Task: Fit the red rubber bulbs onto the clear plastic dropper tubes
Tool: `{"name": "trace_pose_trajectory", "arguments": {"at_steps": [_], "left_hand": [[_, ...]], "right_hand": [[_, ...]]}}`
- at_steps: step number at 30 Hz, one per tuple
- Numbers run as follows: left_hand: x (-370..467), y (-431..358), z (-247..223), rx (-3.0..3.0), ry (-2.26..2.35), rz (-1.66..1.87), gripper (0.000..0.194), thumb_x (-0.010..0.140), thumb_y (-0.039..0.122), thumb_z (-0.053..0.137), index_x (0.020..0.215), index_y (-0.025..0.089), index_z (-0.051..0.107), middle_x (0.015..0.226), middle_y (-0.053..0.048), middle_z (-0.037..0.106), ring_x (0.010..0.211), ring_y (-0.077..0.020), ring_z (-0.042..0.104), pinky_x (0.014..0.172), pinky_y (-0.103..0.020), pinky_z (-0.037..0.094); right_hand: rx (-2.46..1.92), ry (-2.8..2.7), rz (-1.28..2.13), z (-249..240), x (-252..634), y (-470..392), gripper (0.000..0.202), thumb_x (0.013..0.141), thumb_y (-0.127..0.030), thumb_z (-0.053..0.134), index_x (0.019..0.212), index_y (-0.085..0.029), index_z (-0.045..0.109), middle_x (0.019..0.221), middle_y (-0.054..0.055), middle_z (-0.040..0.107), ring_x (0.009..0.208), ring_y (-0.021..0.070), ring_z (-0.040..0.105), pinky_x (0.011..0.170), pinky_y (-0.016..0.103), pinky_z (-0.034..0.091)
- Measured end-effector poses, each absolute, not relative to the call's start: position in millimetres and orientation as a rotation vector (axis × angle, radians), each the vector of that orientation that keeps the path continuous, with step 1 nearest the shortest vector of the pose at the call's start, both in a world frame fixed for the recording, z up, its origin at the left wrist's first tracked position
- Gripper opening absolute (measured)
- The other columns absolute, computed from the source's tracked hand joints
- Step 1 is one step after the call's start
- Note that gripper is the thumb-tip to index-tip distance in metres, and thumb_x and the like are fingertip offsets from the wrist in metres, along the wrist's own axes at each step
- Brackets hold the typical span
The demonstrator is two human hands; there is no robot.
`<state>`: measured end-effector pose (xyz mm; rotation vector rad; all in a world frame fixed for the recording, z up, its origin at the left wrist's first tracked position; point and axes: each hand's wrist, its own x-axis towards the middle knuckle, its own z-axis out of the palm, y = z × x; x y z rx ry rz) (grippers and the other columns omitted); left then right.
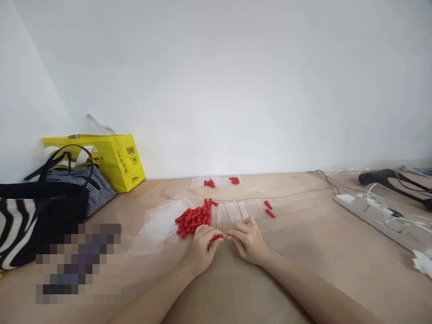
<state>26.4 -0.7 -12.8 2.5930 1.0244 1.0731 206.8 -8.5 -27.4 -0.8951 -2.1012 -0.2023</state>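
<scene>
My left hand (201,246) pinches a small red cap (218,236) between thumb and fingers. Touching it from the right, my right hand (248,240) holds a thin clear tube (227,236) whose end meets the cap. Both hands rest on the tan table near its middle. Just beyond them lies a pile of red caps (193,219) and a row of clear tubes (236,212). Two loose red caps (269,209) lie to the right of the tubes.
Clear plastic bags (158,225) lie left of the pile, another with red caps (216,182) by the wall. A yellow bag (114,159), a striped bag (81,184) and a zebra-pattern bag (20,225) stand at left. A white power strip (378,213) with cables lies at right.
</scene>
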Motion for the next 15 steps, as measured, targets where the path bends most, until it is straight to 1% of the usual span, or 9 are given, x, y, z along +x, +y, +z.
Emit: {"name": "trace_pose_trajectory", "arguments": {"at_steps": [5,11,15], "left_hand": [[25.1,-0.3,-12.5,2.605,1.039,1.074,0.015,0.082,0.025,0.045,0.074,0.019,0.055,0.068,0.001,0.060,0.066,-0.0132,0.052,0.080,-0.035,0.035],[28.0,-1.5,-13.3,2.582,1.013,1.068,0.015,0.082,0.024,0.044,0.075,0.019,0.056,0.070,0.000,0.062,0.067,-0.0130,0.054,0.082,-0.035,0.034],[28.0,-1.9,-13.5,2.558,1.054,1.089,0.015,0.081,0.025,0.046,0.074,0.019,0.057,0.069,0.001,0.062,0.066,-0.0122,0.055,0.084,-0.036,0.033]], "right_hand": [[-0.885,-2.109,-0.133,-28.2,207.8,-7.3,0.018,0.085,-0.021,0.040,0.084,-0.019,0.059,0.073,0.000,0.061,0.064,0.0098,0.047,0.067,0.028,0.022],[-0.901,-2.088,-0.148,-30.4,205.5,-9.1,0.022,0.085,-0.020,0.038,0.080,-0.018,0.059,0.065,-0.001,0.058,0.058,0.0090,0.045,0.064,0.028,0.022],[-0.916,-2.085,-0.158,-30.6,203.6,-7.8,0.023,0.086,-0.022,0.038,0.079,-0.019,0.060,0.064,0.000,0.058,0.057,0.0090,0.044,0.064,0.028,0.021]]}}
